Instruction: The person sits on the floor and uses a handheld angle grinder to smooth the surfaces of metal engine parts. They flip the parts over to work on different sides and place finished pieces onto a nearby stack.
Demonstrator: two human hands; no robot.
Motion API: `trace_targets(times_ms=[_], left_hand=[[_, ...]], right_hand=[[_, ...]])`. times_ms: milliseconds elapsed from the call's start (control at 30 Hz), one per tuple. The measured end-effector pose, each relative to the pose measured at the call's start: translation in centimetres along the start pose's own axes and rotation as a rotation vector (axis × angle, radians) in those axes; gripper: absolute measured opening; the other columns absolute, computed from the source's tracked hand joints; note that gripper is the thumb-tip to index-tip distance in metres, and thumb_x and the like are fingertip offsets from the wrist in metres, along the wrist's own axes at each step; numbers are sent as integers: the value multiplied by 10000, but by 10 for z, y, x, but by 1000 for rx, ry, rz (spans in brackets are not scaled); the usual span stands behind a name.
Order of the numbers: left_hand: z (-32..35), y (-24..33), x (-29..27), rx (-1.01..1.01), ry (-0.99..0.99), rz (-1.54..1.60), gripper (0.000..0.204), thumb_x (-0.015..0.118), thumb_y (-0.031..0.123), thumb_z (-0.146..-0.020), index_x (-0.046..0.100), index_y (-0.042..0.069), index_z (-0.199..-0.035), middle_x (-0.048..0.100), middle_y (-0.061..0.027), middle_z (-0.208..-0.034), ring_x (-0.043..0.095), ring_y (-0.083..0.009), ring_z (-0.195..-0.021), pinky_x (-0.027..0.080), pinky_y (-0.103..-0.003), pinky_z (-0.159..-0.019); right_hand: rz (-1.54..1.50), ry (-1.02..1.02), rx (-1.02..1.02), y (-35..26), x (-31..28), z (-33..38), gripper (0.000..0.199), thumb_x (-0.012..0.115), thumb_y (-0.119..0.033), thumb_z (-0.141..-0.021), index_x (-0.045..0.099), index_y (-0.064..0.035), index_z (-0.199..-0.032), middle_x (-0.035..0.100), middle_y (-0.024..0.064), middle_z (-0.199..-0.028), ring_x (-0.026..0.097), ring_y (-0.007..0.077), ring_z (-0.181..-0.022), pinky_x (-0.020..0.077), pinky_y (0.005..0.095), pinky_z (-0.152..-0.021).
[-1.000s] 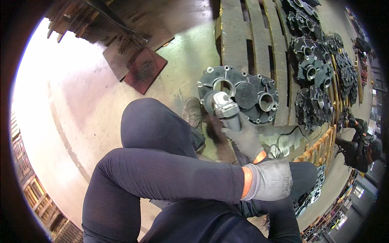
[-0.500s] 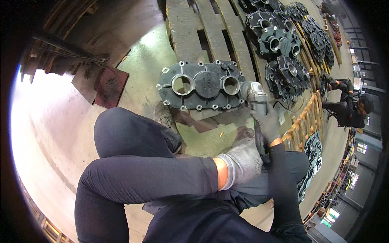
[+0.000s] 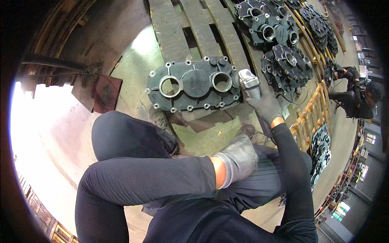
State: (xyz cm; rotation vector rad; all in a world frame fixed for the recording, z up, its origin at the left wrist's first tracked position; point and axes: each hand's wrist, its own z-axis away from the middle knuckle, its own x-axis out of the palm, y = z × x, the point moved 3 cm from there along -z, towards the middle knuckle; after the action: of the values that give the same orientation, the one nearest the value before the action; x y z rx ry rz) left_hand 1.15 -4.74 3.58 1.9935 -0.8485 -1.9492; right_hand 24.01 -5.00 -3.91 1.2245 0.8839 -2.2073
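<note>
Two gloved hands: right hand [image 3: 265,106] clamped around grinder [image 3: 248,83], tool head just beyond fingertips touching dark cast housing [image 3: 193,85]; left hand [image 3: 241,158] curled shut, resting on knee.

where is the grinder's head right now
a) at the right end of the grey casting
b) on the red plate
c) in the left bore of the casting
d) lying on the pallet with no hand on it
a: the right hand holds the grinder with its head against the right end of the casting, beside the right bore.
</note>
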Motion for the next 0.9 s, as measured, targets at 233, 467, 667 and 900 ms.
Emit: trace_targets(times_ms=[233, 467, 667, 900], left_hand=[[-11, -3, 1, 15, -48, -62, 88, 731, 185, -773, 796, 129, -757, 735, -68, -733, 740, -291, -722, 539, -423, -688], [-14, -3, 5, -31, -101, -8, 103, 729, 197, -778, 811, 136, -772, 744, -87, -750, 744, -288, -738, 536, -425, -694], [-18, -4, 2, -10, -143, -24, 123, 723, 219, -788, 812, 135, -779, 749, -92, -763, 743, -295, -743, 535, -428, -704], [-28, -4, 7, 18, -197, -36, 124, 711, 226, -827, 803, 150, -796, 755, -76, -783, 746, -283, -755, 534, -434, -728]], right_hand=[[56, -8, -58, 16, 7, -11, 605, 829, -394, -833, 649, -41, -1290, 756, 281, -1177, 725, 465, -1118, 555, 548, -979], [198, 15, -151, 19, 13, -1, 624, 839, -335, -830, 579, -46, -1318, 762, 268, -1092, 739, 476, -1039, 577, 553, -927], [334, 48, -275, 45, 26, 16, 794, 841, -317, -828, 475, -87, -1493, 728, 230, -1099, 729, 453, -987, 574, 548, -862], [335, 129, -355, 90, 32, 32, 922, 847, -315, -831, 416, -101, -1617, 708, 223, -1132, 714, 456, -1000, 565, 553, -858]])
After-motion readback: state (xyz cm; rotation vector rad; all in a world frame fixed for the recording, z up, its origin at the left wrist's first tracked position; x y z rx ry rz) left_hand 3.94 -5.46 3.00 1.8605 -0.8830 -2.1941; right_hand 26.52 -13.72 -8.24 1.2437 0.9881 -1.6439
